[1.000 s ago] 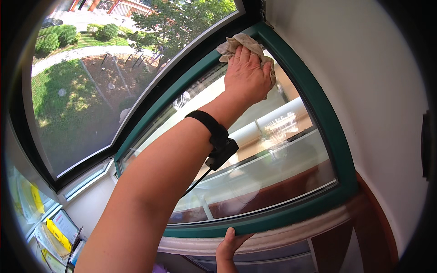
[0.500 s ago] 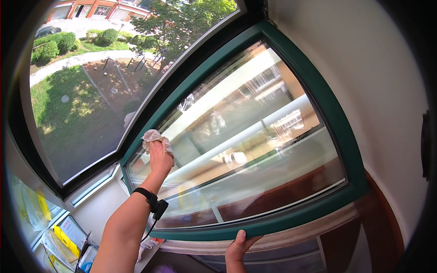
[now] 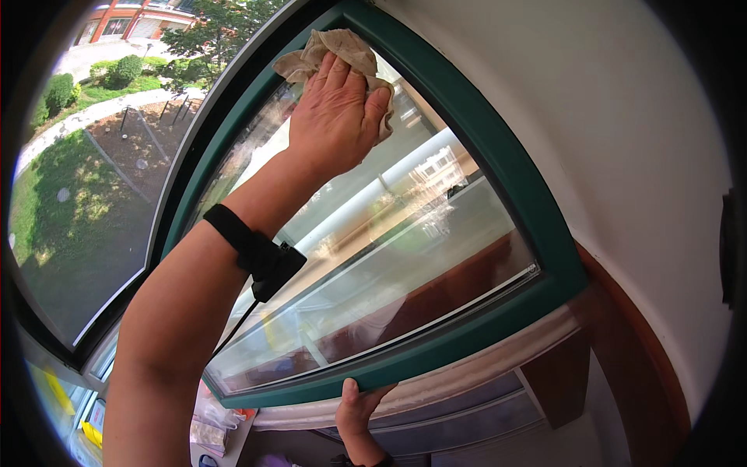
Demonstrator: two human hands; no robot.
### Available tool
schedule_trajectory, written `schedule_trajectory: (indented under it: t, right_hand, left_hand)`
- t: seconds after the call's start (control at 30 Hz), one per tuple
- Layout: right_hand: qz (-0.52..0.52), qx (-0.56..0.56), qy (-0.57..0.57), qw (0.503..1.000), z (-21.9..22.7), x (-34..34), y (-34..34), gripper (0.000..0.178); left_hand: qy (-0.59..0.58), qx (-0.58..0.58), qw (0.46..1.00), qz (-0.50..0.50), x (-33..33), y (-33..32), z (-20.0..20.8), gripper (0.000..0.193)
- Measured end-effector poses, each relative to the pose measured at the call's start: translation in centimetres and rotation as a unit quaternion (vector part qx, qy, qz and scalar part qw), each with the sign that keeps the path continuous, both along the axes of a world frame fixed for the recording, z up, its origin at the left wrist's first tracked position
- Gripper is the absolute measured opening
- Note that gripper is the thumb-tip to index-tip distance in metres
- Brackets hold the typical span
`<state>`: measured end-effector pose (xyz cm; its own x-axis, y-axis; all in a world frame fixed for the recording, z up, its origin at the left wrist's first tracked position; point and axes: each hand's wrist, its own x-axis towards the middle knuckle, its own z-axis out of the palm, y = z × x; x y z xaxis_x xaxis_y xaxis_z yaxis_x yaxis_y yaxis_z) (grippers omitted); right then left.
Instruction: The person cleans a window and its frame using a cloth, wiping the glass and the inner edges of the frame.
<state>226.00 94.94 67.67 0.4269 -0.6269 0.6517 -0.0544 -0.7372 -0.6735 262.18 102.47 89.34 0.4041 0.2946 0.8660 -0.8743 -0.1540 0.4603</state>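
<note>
A green-framed window sash stands open in front of me, its glass pane full of reflections. At the pane's upper corner my left hand presses a crumpled beige cloth against the glass and frame edge, back of the hand toward me, thumb to the right. A black strap with a small device and a cable is on my left forearm. Below, my right hand grips the sash's bottom rail, thumb on the near face; its other fingers are mostly hidden behind the frame.
Beyond the opening at left lie lawn, a path and trees outside. A white wall rises at right. Under the sash is a ledge with plastic-wrapped items; yellow and white packages sit at lower left.
My left hand has slid the cloth from the pane's lower left edge up to its top corner. The view has shifted, and my right hand still holds the bottom rail.
</note>
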Motion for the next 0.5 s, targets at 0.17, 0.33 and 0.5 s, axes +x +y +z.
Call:
schedule_trajectory:
  t: [0.17, 0.33, 0.5]
  right_hand:
    - [0.007, 0.04, -0.015, 0.999, 0.6, -0.2, 0.3, 0.08]
    - [0.019, 0.065, -0.012, 0.998, 0.5, 0.0, 0.4, 0.088]
    - [0.043, 0.055, -0.038, 0.997, 1.3, 0.3, 0.9, 0.085]
  left_hand:
    - [-0.056, 0.031, 0.995, -0.077, -9.4, -1.1, 0.6, 0.05]
    - [-0.172, 0.087, 0.962, -0.193, -17.6, -1.4, -1.0, 0.053]
    - [-0.228, 0.09, 0.942, -0.228, -18.9, -2.5, -1.3, 0.054]
